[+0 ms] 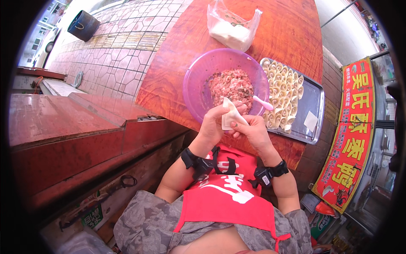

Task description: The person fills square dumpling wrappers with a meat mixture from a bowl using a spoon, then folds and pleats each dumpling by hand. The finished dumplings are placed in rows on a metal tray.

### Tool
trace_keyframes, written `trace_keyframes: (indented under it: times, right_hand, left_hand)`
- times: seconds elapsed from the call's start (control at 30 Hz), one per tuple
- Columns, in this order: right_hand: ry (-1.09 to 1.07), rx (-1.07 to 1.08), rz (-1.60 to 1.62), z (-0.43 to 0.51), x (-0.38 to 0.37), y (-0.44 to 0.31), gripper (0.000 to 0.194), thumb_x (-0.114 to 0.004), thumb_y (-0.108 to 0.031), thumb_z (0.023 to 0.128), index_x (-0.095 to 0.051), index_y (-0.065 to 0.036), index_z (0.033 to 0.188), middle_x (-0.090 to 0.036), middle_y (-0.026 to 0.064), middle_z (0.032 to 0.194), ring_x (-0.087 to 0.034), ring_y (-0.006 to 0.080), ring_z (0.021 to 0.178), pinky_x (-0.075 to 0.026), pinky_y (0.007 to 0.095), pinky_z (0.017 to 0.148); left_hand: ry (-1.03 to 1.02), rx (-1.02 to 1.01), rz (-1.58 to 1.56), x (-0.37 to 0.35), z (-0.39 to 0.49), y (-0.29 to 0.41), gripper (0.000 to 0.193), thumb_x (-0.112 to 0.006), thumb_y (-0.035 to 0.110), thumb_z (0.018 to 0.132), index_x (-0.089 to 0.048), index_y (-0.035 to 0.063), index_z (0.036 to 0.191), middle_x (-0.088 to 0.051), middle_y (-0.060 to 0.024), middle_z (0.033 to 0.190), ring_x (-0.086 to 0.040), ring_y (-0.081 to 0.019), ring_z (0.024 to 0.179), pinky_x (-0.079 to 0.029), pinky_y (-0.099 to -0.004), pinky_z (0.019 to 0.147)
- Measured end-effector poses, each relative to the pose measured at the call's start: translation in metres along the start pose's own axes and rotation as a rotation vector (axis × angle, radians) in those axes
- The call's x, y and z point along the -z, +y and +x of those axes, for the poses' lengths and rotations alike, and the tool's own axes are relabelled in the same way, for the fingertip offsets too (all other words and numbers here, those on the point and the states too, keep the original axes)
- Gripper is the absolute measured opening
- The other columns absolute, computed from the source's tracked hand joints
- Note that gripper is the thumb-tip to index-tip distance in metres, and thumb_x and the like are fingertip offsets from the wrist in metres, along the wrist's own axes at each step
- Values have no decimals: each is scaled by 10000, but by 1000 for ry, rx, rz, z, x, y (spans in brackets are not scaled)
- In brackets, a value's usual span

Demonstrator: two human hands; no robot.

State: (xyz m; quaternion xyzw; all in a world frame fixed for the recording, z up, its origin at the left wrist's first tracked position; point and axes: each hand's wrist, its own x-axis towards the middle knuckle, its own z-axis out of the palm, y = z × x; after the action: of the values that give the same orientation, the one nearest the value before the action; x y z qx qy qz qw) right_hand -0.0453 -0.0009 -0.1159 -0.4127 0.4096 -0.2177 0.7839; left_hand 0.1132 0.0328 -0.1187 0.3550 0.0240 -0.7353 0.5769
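Between both hands, above the near rim of a purple plastic bowl (198,76), is a folded dough wrapper (233,116). My left hand (215,122) grips its left side, and the fingers of my right hand (252,127) pinch its lower right corner. Whether filling lies inside the fold is hidden. Raw minced meat (231,84) flecked with green sits in the bowl. A spoon with a pink handle (263,103) is stuck in the meat, its handle reaching over the right rim. To the right, a metal tray (312,95) bears rows of folded wontons (280,92) and one loose square wrapper (311,121).
A clear plastic bag (234,28) with white wrappers stands beyond the bowl on the wood-patterned table (285,25). A red ledge (79,127) adjoins the table's left side. A dark bucket (83,25) is on the paving. A red signboard (352,127) with writing stands at right.
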Motion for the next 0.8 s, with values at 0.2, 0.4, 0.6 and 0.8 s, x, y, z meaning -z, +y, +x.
trace_keyframes:
  times: [0.2,0.4,0.6,0.8]
  right_hand:
    - [-1,-11,-26,0,-1,-3,149,-709,-130,927,-723,12,967,-723,47,785,-639,53,626,-491,177,565]
    - [0,-8,-16,0,-3,-2,154,-710,-128,927,-720,18,975,-725,58,797,-638,55,625,-495,183,562]
    - [67,96,48,4,-3,1,171,-722,-139,923,-716,20,986,-719,56,818,-632,58,641,-500,196,581]
    - [58,109,-87,6,-4,1,172,-709,-144,935,-713,22,979,-712,41,814,-638,62,666,-508,203,601]
  left_hand:
    - [-81,-136,253,5,6,-1,459,-531,334,1018,-587,-52,1260,-689,-169,1136,-672,-186,764,-551,-305,668]
    - [-127,-69,230,12,14,1,560,-499,416,1027,-548,-64,1311,-657,-175,1216,-666,-183,871,-543,-308,725]
    - [-299,-105,76,14,0,-9,489,-517,366,1040,-546,-38,1314,-670,-110,1148,-646,-141,918,-521,-260,701]
    - [-101,-319,337,14,-2,-18,288,-493,237,1066,-622,2,1175,-646,-6,932,-558,-40,755,-459,-198,624]
